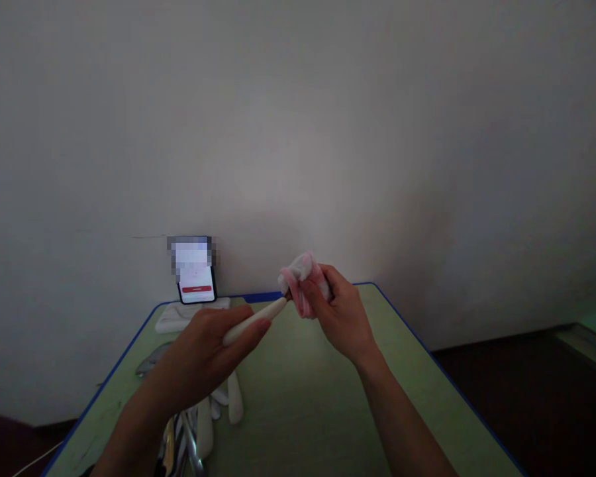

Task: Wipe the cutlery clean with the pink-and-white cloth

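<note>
My left hand (206, 354) is closed round the pale handle of a utensil (258, 321) that slants up to the right. Past the handle shows a short dark metal neck; the head is hidden in a pink and white cloth (302, 288), so its kind cannot be told. My right hand (345, 318) pinches that cloth about the utensil's end, thumb in front. Both hands are held up over the table's far half, close together. Below my left forearm lies a pile of cutlery (191, 434), some of it with pale handles like this one.
A lit phone (196, 285) leans upright against the wall behind a white folded-looking item (169, 319). A grey metal piece (151, 361) pokes out left of my left wrist. The green table (298, 411) has a blue edge and meets the wall (298, 132) at the back.
</note>
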